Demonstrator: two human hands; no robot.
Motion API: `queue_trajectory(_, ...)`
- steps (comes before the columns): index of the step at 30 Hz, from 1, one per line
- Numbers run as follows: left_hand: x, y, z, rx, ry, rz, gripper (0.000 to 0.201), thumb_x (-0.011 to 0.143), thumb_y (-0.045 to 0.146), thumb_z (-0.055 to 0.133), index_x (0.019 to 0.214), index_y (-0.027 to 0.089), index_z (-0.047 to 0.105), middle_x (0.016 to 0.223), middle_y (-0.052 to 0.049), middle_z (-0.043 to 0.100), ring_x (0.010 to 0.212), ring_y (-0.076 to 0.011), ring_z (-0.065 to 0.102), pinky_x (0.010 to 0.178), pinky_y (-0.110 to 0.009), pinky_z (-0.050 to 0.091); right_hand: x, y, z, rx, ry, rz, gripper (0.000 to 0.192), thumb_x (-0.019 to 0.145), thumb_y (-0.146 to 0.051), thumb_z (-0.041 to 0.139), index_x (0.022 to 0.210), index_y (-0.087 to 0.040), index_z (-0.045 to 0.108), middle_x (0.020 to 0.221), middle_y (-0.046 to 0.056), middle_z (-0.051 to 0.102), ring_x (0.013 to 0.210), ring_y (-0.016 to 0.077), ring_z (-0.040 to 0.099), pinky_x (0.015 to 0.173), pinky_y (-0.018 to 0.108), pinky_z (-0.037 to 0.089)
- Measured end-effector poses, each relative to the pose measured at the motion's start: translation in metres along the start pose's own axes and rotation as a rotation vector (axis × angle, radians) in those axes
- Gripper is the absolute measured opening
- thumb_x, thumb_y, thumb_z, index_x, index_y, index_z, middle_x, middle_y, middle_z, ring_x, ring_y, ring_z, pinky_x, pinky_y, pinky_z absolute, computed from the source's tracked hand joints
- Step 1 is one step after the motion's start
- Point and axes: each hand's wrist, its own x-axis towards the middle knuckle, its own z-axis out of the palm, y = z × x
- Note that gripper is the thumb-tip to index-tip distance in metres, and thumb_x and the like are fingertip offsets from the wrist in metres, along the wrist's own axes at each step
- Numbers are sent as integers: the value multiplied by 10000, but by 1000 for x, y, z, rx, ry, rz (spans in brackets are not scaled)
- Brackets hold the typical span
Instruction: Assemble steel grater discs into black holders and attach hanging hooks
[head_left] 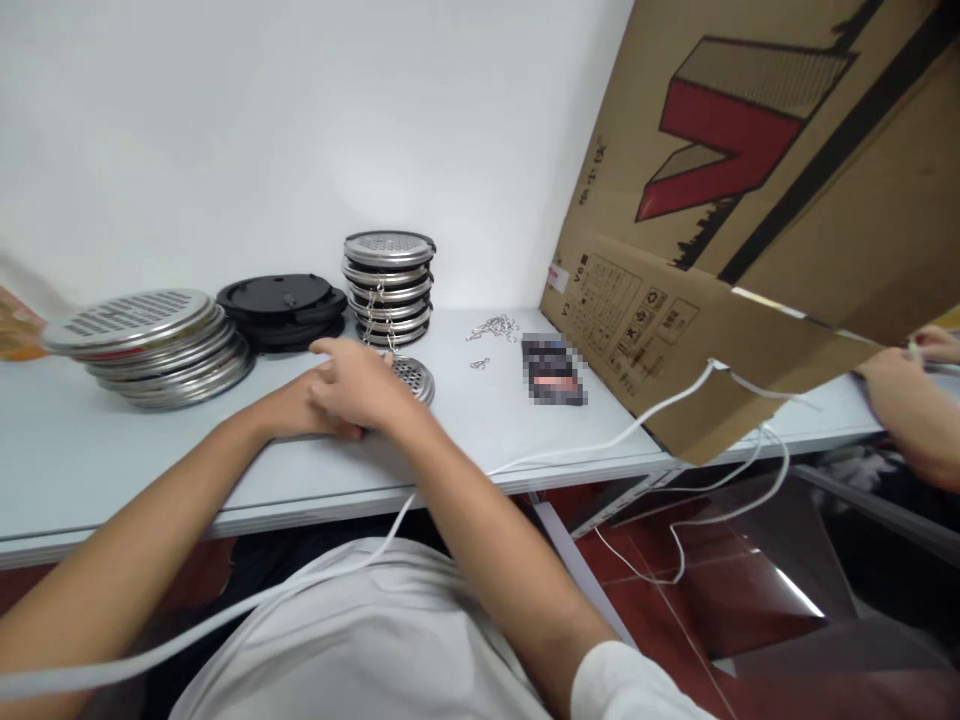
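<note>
We see our two forearms bare from wrist to elbow, with no watch, ring or band showing on the left hand (296, 405) or the right hand (360, 385). At the lower right edge the rolled cuff of a white short sleeve (630, 685) covers our right upper arm. Our torso is in a plain light grey cotton shirt (375, 640), smooth and without print. A thin white flat cable (225, 615) runs across the shirt front. Below it our lap looks dark, too dim to tell the garment.
</note>
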Motion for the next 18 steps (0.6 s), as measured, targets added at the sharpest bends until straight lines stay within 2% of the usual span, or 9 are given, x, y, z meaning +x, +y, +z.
queue_trajectory(1,-1,1,-3,13,-16,11,992,671,687,785,1467,172,493,1479,-122,535,1327,-364,521,1153,-481,401,-1,7,-20,52,-5,-80,421,870,-215,604,1290,-228,625,1355,71,643,1226,269,603,1082,420,448)
queue_trajectory(3,-3,0,-7,54,-47,29,993,652,692,796,1466,204,501,1544,-140,457,1405,-382,441,1191,-498,340,-1,29,-63,20,-44,-97,359,845,-174,620,1196,-192,691,1260,70,698,1108,232,666,990,344,499)
queue_trajectory(4,-4,0,-8,75,-48,28,976,651,697,793,1459,226,514,1570,-143,420,1432,-386,408,1202,-504,319,0,45,-84,-63,-78,-48,325,824,-154,638,1136,-181,723,1189,77,726,1045,233,686,958,344,507)
queue_trajectory(6,-5,-1,-9,101,-64,24,951,671,698,780,1468,257,506,1614,-147,346,1464,-386,362,1207,-516,304,0,80,-117,-291,-215,153,308,743,-102,707,1038,-166,768,1022,94,763,916,253,707,876,359,521)
queue_trajectory(8,-5,0,-8,113,-62,34,942,689,694,771,1475,255,498,1632,-157,308,1473,-386,348,1206,-523,302,-3,117,-134,-448,-277,345,340,674,-110,782,1011,-157,784,947,105,767,860,274,702,813,361,522)
queue_trajectory(10,-5,0,-7,117,-57,63,935,705,685,763,1483,243,489,1636,-160,301,1477,-379,344,1211,-518,293,-9,148,-137,-441,-296,386,391,639,-173,836,1026,-174,783,967,90,766,831,249,695,777,327,519)
queue_trajectory(13,-4,-1,-6,90,-42,83,941,700,679,770,1484,238,492,1616,-154,348,1462,-371,375,1211,-506,300,-20,177,-128,-301,-270,301,332,683,-223,801,1013,-198,776,954,46,757,794,185,677,739,267,503)
queue_trajectory(18,-3,-3,-5,41,-32,59,954,670,694,782,1470,247,515,1607,-140,370,1459,-364,383,1212,-492,307,-22,189,-115,-201,-268,235,104,723,-208,714,818,-173,740,766,12,713,700,152,610,673,257,449)
